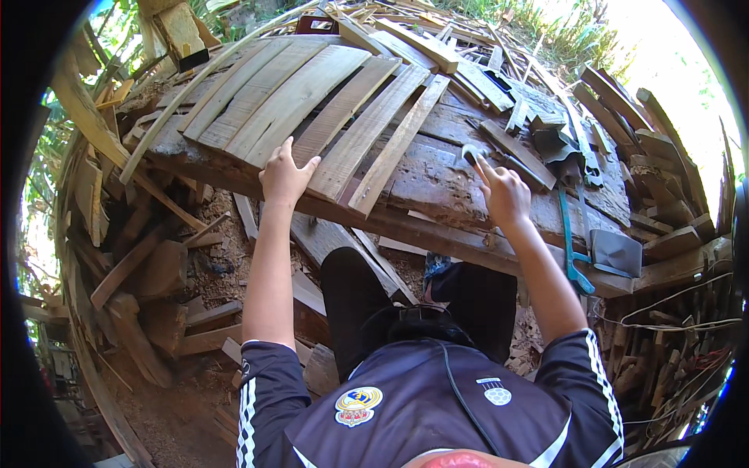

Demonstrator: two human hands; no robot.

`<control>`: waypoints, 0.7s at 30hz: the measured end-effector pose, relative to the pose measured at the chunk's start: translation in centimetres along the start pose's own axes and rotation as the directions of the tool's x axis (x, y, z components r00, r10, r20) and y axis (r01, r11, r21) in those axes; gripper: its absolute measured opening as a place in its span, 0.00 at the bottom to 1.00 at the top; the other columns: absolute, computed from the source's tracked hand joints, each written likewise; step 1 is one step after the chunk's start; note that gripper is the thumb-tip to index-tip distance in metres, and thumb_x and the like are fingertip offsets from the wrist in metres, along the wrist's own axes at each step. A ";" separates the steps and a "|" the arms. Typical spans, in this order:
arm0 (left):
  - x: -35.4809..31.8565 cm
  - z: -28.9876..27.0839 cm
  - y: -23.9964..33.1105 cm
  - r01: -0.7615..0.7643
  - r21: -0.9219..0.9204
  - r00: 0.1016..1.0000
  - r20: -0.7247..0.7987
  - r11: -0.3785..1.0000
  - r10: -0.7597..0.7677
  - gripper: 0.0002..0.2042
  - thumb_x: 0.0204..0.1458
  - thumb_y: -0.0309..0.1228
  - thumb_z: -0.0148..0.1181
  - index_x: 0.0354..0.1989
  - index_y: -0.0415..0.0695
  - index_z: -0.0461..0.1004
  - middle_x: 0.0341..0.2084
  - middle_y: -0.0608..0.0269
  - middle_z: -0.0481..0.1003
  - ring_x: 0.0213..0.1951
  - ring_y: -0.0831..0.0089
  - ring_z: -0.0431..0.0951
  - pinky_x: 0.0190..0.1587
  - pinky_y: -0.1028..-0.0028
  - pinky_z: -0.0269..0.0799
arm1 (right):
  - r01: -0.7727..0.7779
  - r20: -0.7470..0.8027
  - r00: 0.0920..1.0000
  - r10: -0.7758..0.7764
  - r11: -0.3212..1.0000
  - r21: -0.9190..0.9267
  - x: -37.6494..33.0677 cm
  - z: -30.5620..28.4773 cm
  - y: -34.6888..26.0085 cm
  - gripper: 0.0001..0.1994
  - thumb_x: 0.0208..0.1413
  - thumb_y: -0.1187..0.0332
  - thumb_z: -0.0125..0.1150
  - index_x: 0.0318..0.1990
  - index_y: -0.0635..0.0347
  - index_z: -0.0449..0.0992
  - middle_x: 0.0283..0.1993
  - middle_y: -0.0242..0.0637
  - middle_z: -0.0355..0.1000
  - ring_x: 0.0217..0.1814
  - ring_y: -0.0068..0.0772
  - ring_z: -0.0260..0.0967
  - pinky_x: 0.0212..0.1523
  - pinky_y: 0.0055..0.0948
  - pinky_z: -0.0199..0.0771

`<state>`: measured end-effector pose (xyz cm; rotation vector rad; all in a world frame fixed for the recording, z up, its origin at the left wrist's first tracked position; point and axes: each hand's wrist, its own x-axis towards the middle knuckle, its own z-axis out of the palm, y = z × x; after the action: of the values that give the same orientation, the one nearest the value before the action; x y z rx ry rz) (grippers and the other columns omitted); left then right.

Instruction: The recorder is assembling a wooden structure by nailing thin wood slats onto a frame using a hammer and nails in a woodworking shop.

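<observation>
Several thin wooden slats (300, 86) lie side by side across a rough, weathered wooden bench (437, 175). At the near ends of the middle slats is my left hand (285, 175), its index finger and thumb spread apart; it touches the wood and grips nothing that I can see. Over the bare bench, right of the narrowest slat (406, 140), my right hand (507, 196) is closed on a small tool (470, 153) with a pale rounded end. Its index finger stretches along the tool, and the rest is hidden in the hand.
A teal-framed hacksaw (566, 234) lies at the bench's right end, beside a grey metal sheet (616, 253). Dark metal pieces (554, 140) and short boards lie farther back. Scrap wood (148, 300) is heaped left and right. A dark red box (317, 25) stands at the far edge.
</observation>
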<state>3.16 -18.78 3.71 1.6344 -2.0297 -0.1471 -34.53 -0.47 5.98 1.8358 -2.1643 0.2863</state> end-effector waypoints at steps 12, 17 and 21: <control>0.3 2.1 -0.8 -0.086 0.141 0.989 -0.109 0.986 0.102 0.30 0.49 0.49 0.68 0.54 0.36 0.76 0.47 0.48 0.79 0.46 0.49 0.77 0.53 0.59 0.73 | 0.255 -0.250 0.958 -0.143 0.825 0.504 -8.7 2.7 -5.2 0.15 0.50 0.78 0.59 0.46 0.56 0.80 0.44 0.40 0.74 0.46 0.42 0.73 0.48 0.40 0.75; -1.4 -0.4 -2.1 -0.299 -0.141 0.943 -0.194 0.944 0.270 0.26 0.47 0.44 0.71 0.48 0.34 0.78 0.47 0.47 0.80 0.46 0.50 0.78 0.53 0.60 0.73 | 0.203 -0.244 0.967 -0.069 0.789 0.580 -10.6 3.3 -5.0 0.17 0.50 0.78 0.60 0.49 0.56 0.80 0.49 0.42 0.73 0.53 0.49 0.70 0.55 0.42 0.71; -2.2 0.8 -4.7 0.117 -0.507 0.934 -0.235 0.854 -0.268 0.32 0.49 0.49 0.72 0.53 0.34 0.73 0.47 0.48 0.77 0.45 0.61 0.78 0.50 0.65 0.74 | 0.166 -0.244 0.969 0.026 0.662 0.730 -7.0 3.3 -7.4 0.16 0.54 0.75 0.61 0.52 0.61 0.78 0.49 0.48 0.75 0.51 0.50 0.73 0.54 0.40 0.73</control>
<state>7.22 -18.11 0.40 1.4286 -1.4444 -0.4226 -26.49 3.65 0.25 2.0999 -1.9210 1.5013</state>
